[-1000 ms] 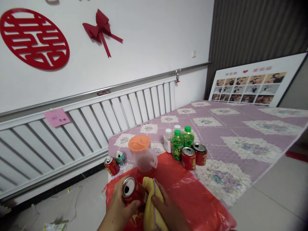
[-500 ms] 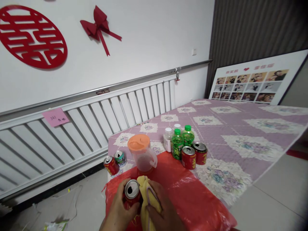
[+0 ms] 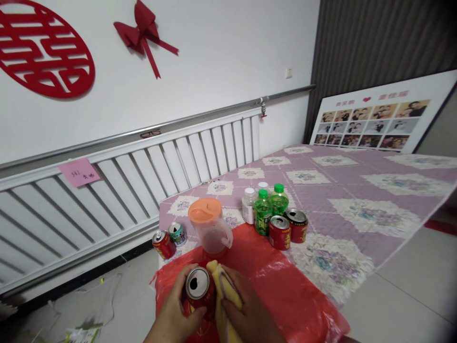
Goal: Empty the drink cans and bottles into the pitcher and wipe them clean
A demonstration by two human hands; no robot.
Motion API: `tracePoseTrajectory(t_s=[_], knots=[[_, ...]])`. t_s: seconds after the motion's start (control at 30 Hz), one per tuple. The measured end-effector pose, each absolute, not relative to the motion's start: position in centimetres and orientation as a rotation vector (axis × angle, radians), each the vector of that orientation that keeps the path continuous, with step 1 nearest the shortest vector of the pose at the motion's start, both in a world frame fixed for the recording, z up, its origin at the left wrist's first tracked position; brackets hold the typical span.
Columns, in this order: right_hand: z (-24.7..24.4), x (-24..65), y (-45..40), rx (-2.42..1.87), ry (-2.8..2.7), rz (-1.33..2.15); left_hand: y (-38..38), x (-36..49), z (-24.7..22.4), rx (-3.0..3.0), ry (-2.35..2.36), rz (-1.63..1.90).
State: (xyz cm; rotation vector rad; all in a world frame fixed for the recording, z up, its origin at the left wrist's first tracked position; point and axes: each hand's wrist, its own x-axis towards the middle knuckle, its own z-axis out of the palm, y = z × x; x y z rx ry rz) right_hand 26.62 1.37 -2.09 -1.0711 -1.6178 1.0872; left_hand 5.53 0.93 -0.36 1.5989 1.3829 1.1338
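My left hand [image 3: 180, 309] is wrapped round an opened red drink can [image 3: 198, 286], its silver top facing up towards me. Folded in my right hand [image 3: 241, 305] is a yellow cloth [image 3: 225, 297] with a purple edge, held against the can's right side. Both hands are above a red plastic sheet [image 3: 274, 281] at the near end of the table. Just beyond them stands a clear pitcher [image 3: 212, 233] with an orange lid.
Left of the pitcher stand a red can [image 3: 163, 245] and a green-white can [image 3: 177, 234]. To the right are two red cans [image 3: 280, 233], green-capped bottles [image 3: 263, 214] and white-capped bottles [image 3: 249, 207]. A white radiator [image 3: 143, 186] lines the wall beyond the floral tablecloth [image 3: 342, 205].
The view has shifted slightly. My left hand still grips the can, and the cloth in my right hand has moved a little down along the can's side.
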Motion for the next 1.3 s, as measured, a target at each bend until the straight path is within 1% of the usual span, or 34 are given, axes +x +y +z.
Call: tracePoseTrajectory(t_s=[0.13,0.3,0.43,0.6,0.73,0.87,1.0,1.13,1.23,1.3], knots=[[-1.7,26.6,0.9,-1.000,-1.577,1.029,0.8,6.4,-0.5,1.666,1.383,1.092],[-1.5,26.7,1.4,-1.095,-1.531,1.134,0.5,6.1,-0.3,1.614,1.331,1.061],[-1.8,26.8,1.9,-1.163,-1.544,1.213,0.8,5.2,0.4,1.562,1.267,1.152],[-2.0,26.5,1.6,-1.146,-1.601,1.170,1.3,5.1,1.2,1.556,1.347,1.317],[-1.7,26.1,1.1,-1.014,-1.606,1.091,1.0,5.7,0.5,1.545,1.456,1.272],[-1.6,25.9,0.9,-0.992,-1.560,1.075,0.5,5.9,-0.5,1.565,1.438,1.149],[-1.7,26.2,1.6,-1.091,-1.486,1.193,0.1,5.7,-0.7,1.566,1.375,1.054],[-1.7,26.8,2.2,-1.118,-1.417,1.304,-0.1,5.5,0.3,1.501,1.264,1.108],[-1.4,26.9,2.1,-1.051,-1.321,1.408,-0.1,5.3,1.4,1.441,1.222,1.200],[-1.0,26.8,1.7,-0.921,-1.200,1.569,-0.1,5.2,1.9,1.416,1.214,1.246]])
